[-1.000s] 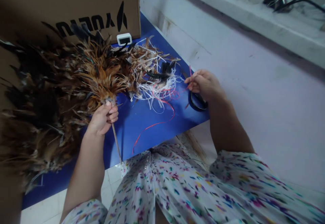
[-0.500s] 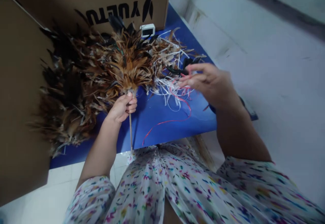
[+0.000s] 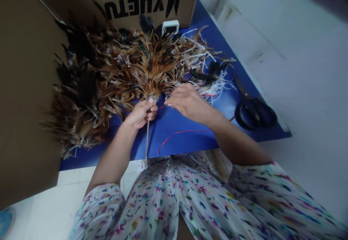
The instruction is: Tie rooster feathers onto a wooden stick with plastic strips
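Observation:
My left hand is closed round the thin stick of a feather duster, just below its brown and black feathers. The stick runs down past the table's front edge. Close by on the right, my right hand pinches a red string beside the base of the feathers. More red string lies loose across the table below that hand. White ties and loose feathers spread beyond my right hand.
A big heap of feathers covers the blue table to the left. Black-handled scissors lie near the right corner. Cardboard boxes stand behind and at left, with a small white device by the rear one. A wall borders the right side.
My right hand has come in from the right, over the white ties, to beside my left hand. The scissors are now uncovered. My left hand keeps its hold, and the view has shifted slightly.

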Action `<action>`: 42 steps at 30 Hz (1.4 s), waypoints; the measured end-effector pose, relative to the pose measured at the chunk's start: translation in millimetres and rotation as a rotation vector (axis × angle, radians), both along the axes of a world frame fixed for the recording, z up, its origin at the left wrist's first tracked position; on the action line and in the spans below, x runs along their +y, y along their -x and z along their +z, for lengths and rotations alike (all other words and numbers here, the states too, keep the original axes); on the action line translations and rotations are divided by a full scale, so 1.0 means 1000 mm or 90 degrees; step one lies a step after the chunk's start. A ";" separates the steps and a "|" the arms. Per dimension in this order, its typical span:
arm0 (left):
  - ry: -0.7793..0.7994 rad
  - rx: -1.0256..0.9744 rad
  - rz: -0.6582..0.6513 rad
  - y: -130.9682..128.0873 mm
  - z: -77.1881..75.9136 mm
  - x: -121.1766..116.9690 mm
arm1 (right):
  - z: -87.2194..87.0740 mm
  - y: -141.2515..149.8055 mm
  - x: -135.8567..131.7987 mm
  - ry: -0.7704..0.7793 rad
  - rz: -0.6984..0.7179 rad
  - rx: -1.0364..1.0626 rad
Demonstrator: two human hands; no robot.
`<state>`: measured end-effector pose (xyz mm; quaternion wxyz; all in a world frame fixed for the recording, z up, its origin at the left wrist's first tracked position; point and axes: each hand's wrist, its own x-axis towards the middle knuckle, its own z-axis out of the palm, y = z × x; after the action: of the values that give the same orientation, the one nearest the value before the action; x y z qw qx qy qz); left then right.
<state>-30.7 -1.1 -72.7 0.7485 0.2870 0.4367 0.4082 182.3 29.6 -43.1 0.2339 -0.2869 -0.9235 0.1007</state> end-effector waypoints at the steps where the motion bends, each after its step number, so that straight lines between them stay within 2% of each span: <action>1: -0.004 -0.001 -0.001 -0.001 -0.001 0.000 | -0.003 0.002 0.001 -0.008 0.006 -0.018; 5: -0.027 0.002 -0.018 -0.002 -0.005 -0.002 | -0.009 0.008 0.002 -0.057 0.007 -0.095; 13: -0.020 0.031 -0.079 -0.005 -0.007 -0.002 | -0.004 0.014 0.001 -0.121 0.026 -0.152; 17: -0.026 0.011 -0.071 -0.006 -0.006 -0.003 | -0.003 0.017 0.001 -0.114 0.037 -0.153; 22: -0.011 -0.009 -0.052 -0.008 -0.006 -0.003 | -0.005 0.021 -0.001 -0.151 0.051 -0.180; 31: 0.003 0.009 -0.030 -0.009 -0.004 -0.004 | -0.009 0.012 0.002 -0.090 0.002 -0.131; 36: 0.007 0.059 -0.004 -0.013 -0.002 -0.007 | -0.002 0.007 0.001 0.001 -0.044 -0.065; 40: 0.000 0.107 0.014 -0.020 0.002 -0.010 | 0.005 0.005 -0.004 0.226 -0.103 0.015; 42: -0.004 0.125 0.016 -0.024 0.005 -0.012 | 0.008 0.001 -0.005 0.307 -0.139 0.049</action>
<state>-7.2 -12.6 -67.5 0.6959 0.3224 0.5103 0.3891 180.8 24.1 -35.2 0.2032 -0.4284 -0.8269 0.3025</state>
